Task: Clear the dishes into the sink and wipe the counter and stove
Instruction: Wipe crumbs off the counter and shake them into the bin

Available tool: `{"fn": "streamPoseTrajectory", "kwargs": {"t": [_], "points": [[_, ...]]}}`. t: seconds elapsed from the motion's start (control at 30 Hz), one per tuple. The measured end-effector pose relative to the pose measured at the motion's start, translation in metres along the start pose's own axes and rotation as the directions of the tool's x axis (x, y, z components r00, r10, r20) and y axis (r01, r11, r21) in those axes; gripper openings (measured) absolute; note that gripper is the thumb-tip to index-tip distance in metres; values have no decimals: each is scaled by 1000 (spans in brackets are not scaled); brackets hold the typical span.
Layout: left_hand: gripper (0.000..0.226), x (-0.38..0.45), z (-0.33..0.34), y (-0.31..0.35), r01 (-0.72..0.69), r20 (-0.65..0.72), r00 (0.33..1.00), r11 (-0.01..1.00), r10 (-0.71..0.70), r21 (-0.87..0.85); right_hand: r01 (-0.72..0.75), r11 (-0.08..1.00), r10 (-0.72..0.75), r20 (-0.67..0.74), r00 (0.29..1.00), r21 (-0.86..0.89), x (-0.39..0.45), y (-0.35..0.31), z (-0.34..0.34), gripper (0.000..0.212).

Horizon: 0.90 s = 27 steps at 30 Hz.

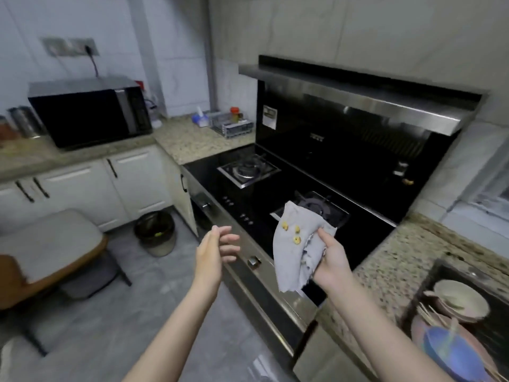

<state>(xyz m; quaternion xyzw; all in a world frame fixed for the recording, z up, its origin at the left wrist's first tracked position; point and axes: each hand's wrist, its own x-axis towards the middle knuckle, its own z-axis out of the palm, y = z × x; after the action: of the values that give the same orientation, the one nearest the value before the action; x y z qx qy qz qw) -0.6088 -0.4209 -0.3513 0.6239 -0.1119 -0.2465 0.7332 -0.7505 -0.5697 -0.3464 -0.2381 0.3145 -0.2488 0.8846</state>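
Black stove (264,188) between speckled granite counters (192,142), grey floor (110,326) below.

A crumpled grey cloth (296,246) hangs right of the frame's centre, with three small yellow crumbs (292,232) stuck to its face. Behind it the glossy black glass stove (275,188) runs diagonally through the middle. At lower right, the dark sink (438,274) in the speckled granite counter (391,260) holds stacked cream, pink and blue bowls (460,301) with chopsticks.
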Motion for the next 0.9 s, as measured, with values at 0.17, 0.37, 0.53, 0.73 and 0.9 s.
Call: {"fn": "streamPoseTrajectory", "kwargs": {"t": [0.17,0.37,0.53,0.73,0.9], "points": [[33,56,-28,15,-30,-112,993,999,32,18,-85,996,87,56,995,-30,75,20,48,38],[33,151,-46,34,-42,-210,976,998,51,46,-146,988,151,101,983,-52,170,24,100,35],[32,231,-55,51,-42,-271,961,999,45,18,-206,975,214,105,971,-80,246,26,143,35],[31,297,-88,60,-40,-350,936,999,26,-33,-244,959,263,133,955,-146,322,42,194,36],[33,346,-138,61,-52,-414,910,998,28,-46,-283,937,312,130,941,-204,372,76,242,40]]}}
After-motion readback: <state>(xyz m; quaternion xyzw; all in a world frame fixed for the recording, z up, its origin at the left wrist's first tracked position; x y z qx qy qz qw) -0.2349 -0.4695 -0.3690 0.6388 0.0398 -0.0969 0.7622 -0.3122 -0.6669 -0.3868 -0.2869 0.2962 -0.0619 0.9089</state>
